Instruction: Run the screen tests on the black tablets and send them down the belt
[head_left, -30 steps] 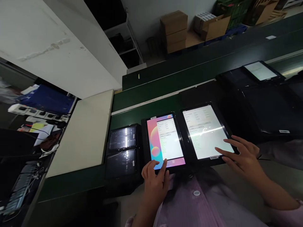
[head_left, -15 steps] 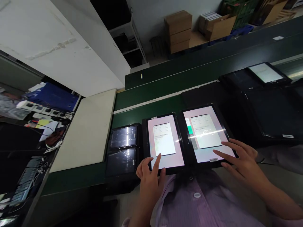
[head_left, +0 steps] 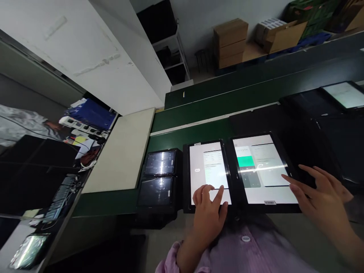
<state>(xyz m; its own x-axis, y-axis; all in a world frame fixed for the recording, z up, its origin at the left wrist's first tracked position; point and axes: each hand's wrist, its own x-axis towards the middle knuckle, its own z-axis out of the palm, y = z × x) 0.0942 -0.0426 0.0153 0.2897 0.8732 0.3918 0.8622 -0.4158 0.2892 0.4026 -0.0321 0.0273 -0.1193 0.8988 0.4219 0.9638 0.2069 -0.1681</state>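
Two lit tablets lie side by side on the green bench in front of me. My left hand (head_left: 209, 206) rests at the lower edge of the left tablet (head_left: 207, 172), fingers bent and apart, fingertips on its white screen. My right hand (head_left: 320, 193) hovers with fingers spread at the right edge of the right tablet (head_left: 263, 170), forefinger reaching onto the screen, which shows app cards, one of them green. Neither hand holds anything.
Two small dark devices (head_left: 159, 176) sit left of the tablets, beside a cream board (head_left: 125, 151). More dark tablets (head_left: 330, 125) and a lit one (head_left: 345, 94) lie at the right. Cardboard boxes (head_left: 230, 41) stand behind the bench. Another person's sleeve (head_left: 19, 123) shows at the far left.
Both screens have switched to slid-aside app cards. My left fingers have moved up onto the left screen, and my right hand has drifted to the right edge. The camera has swung left.
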